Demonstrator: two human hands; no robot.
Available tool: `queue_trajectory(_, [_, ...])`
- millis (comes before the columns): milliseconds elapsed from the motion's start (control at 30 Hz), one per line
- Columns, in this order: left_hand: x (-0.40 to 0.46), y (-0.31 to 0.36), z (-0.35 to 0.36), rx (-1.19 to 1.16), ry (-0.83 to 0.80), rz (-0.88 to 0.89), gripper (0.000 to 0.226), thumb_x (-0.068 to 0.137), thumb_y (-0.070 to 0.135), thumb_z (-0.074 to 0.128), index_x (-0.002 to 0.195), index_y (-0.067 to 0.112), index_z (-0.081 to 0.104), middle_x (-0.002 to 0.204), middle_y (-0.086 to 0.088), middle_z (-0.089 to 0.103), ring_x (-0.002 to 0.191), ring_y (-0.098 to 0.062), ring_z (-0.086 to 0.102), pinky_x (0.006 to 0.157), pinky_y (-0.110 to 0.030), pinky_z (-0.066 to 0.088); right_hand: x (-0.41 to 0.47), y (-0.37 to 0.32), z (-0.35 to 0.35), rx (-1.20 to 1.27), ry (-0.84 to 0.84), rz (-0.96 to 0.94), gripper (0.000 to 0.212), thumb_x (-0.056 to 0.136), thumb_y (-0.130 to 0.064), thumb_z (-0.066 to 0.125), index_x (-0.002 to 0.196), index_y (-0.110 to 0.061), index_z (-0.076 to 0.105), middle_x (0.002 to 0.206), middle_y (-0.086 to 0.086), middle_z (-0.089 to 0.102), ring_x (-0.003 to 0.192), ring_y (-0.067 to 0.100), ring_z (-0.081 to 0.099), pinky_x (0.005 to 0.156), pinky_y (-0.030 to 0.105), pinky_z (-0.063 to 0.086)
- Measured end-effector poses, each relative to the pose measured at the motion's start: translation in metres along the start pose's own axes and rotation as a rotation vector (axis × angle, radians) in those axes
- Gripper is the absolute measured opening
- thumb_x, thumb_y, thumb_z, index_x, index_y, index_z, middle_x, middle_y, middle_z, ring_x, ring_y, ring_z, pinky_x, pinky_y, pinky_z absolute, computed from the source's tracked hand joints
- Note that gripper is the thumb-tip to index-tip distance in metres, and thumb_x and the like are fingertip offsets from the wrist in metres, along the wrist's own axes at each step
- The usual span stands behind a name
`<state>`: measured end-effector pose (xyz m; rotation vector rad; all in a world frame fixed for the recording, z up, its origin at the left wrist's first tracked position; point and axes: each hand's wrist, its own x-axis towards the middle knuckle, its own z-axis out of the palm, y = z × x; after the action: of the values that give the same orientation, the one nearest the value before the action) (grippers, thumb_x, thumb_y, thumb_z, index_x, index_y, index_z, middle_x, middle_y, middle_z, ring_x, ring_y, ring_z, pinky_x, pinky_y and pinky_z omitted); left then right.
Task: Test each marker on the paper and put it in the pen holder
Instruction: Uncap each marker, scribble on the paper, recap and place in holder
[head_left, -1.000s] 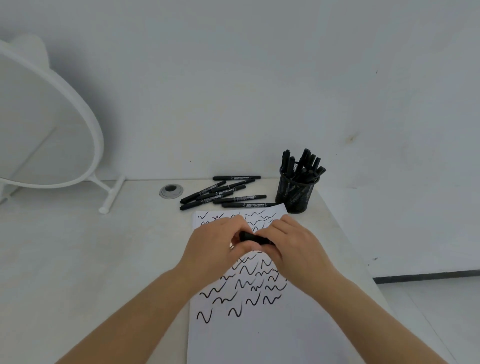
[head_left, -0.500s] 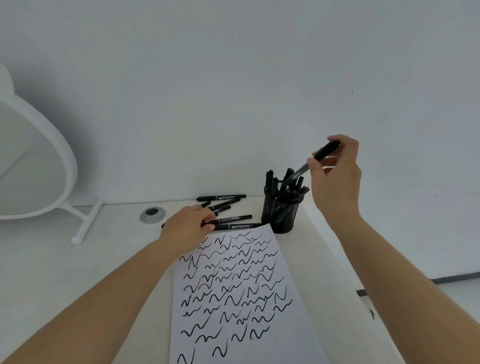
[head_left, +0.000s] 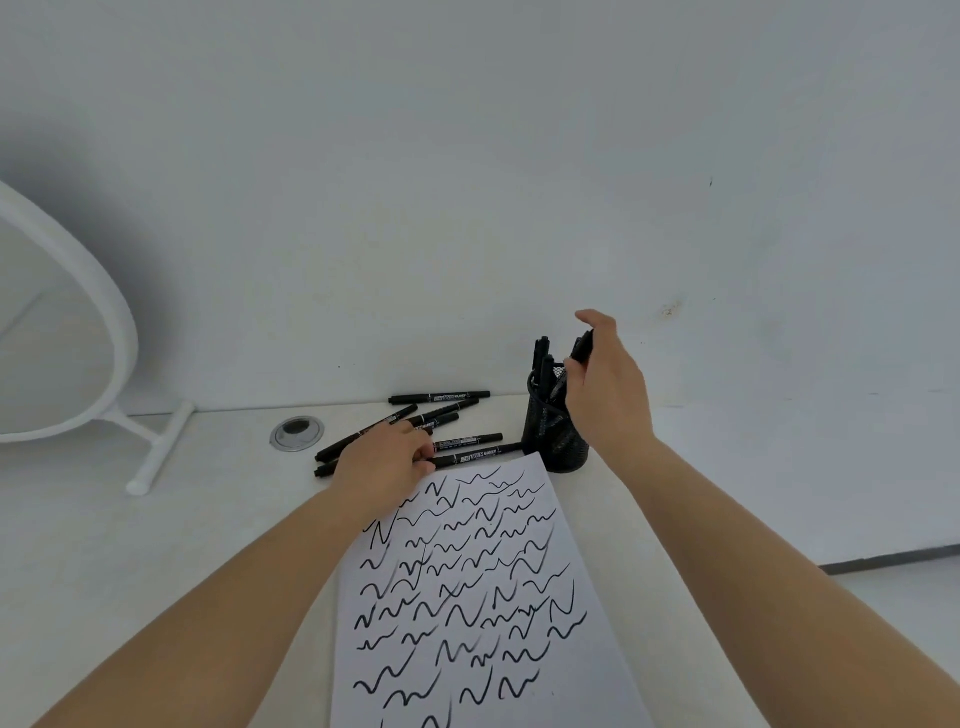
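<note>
Black markers (head_left: 457, 443), about half a dozen, loose on the white desk (head_left: 156, 561) beside the paper's far edge, not yet tested; several more upright in the black mesh pen holder (head_left: 556, 441). Paper (head_left: 478, 597) nearly full of black squiggles, so well past halfway by the look of it. Right hand (head_left: 608, 395) above the holder, fingers curled round one marker (head_left: 582, 347) on its way in. Left hand (head_left: 384, 460) down on the loose pile, fingers touching one; actual grip hidden. Round cable grommet (head_left: 297, 432), white-framed mirror (head_left: 78, 332) at left, plain white wall (head_left: 467, 182) behind.
</note>
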<state>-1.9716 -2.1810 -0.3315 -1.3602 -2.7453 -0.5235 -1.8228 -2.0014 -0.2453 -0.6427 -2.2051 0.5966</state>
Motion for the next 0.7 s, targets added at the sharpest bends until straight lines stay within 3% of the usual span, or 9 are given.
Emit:
queue_trajectory(167, [0.003,0.002,0.001,0.049,0.001,0.007,0.021,0.089,0.040,0.051,0.104,0.031,0.061,0.103,0.011,0.057,0.103,-0.013,0.051,0.080,-0.030,0.043,0.002,-0.002,0.007,-0.097,-0.026,-0.028,0.047,0.089,-0.005,0.046,0.133,-0.013,0.033,0.100,0.013,0.058,0.091,0.032,0.055,0.070,0.030,0.031])
queue_trajectory(300, [0.005,0.004,-0.001,0.177,-0.010,0.048,0.028,0.093,0.039,0.044,0.114,0.028,0.058,0.111,0.007,0.057,0.106,-0.016,0.052,0.080,-0.031,0.042,0.001,0.001,0.013,-0.251,-0.075,-0.058,0.050,0.088,-0.007,0.045,0.137,-0.007,0.032,0.119,0.015,0.055,0.105,0.034,0.051,0.086,0.035,0.034])
queue_trajectory(400, [0.004,0.005,0.000,0.273,-0.023,0.085,0.029,0.097,0.035,0.037,0.119,0.024,0.052,0.115,0.005,0.054,0.108,-0.017,0.050,0.079,-0.032,0.040,0.000,0.003,0.016,-0.336,-0.083,-0.052,0.051,0.089,-0.009,0.045,0.138,-0.007,0.032,0.117,0.014,0.056,0.105,0.032,0.049,0.087,0.034,0.032])
queue_trajectory(567, [-0.001,-0.001,-0.006,0.243,0.047,0.033,0.028,0.098,0.030,0.032,0.117,0.017,0.049,0.118,0.000,0.054,0.106,-0.020,0.050,0.076,-0.033,0.038,0.003,0.009,0.014,-0.529,-0.176,-0.095,0.047,0.091,-0.017,0.041,0.137,-0.010,0.035,0.120,0.009,0.056,0.107,0.028,0.044,0.087,0.034,0.032])
queue_trajectory(700, [-0.011,-0.001,-0.022,0.133,0.090,-0.031,0.028,0.099,0.030,0.029,0.116,0.015,0.046,0.108,-0.004,0.062,0.091,-0.026,0.057,0.067,-0.033,0.039,0.000,-0.001,0.005,-0.489,-0.108,-0.136,0.047,0.090,-0.017,0.045,0.135,-0.008,0.040,0.123,0.012,0.053,0.112,0.031,0.040,0.089,0.036,0.033])
